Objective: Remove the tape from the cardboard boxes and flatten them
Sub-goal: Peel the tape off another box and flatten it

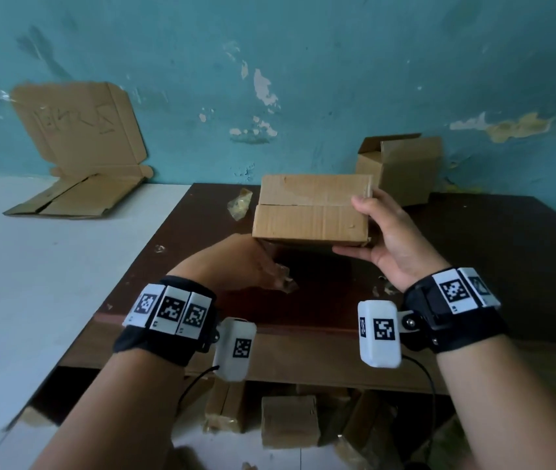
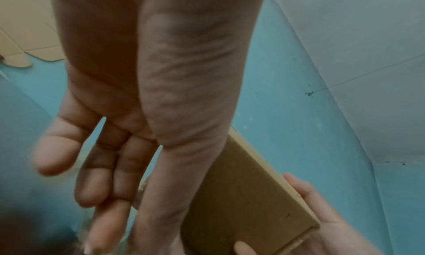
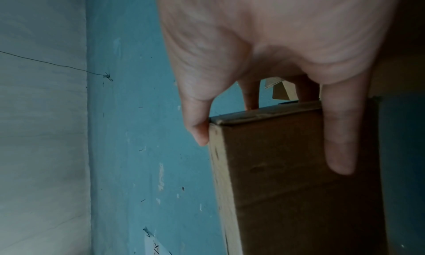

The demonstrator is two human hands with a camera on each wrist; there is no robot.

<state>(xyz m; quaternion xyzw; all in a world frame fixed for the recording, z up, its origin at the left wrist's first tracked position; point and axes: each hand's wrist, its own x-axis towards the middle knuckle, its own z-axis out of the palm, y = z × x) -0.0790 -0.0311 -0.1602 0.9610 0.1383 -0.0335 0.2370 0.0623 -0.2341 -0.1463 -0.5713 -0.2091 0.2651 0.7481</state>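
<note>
Holding the closed brown cardboard box (image 1: pixel 312 210) above the dark wooden table (image 1: pixel 494 239), my right hand (image 1: pixel 383 239) grips its end; flattened cardboard (image 1: pixel 79 154) leans against the wall, an opened box (image 1: pixel 402 167) waits. My left hand (image 2: pixel 110 159) hangs slack-fingered beside clear tape (image 2: pixel 139 197). My right thumb and fingers (image 3: pixel 340 137) clamp the untaped, unflattened box.

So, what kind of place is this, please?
Probably a storeroom or makeshift packing corner: peeling teal wall, a plain dark table, and cardboard all around, with a flattened box leaning on the wall and more boxes beneath.
</note>
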